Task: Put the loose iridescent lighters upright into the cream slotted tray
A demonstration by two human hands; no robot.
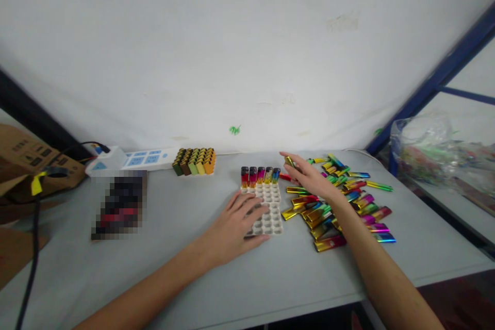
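A white tray (275, 211) with rows of small holes lies on the grey table. Several shiny lighters (261, 176) stand upright along its far edge. My left hand (240, 221) rests over the tray's left side with its fingers spread and nothing in it. To the right of the tray, my right hand (305, 174) holds a gold lighter (289, 162) between thumb and fingers. Beneath and beside my right forearm spreads a loose pile of metallic lighters (319, 216) in gold, red, green, purple and blue.
At the back stands a filled block of green, brown and orange lighters (195, 161). Left of it are a white power strip (150, 159), a blurred dark item (119, 206), a black cable and a cardboard box (34, 160). Plastic bags (423, 139) lie beyond the right edge.
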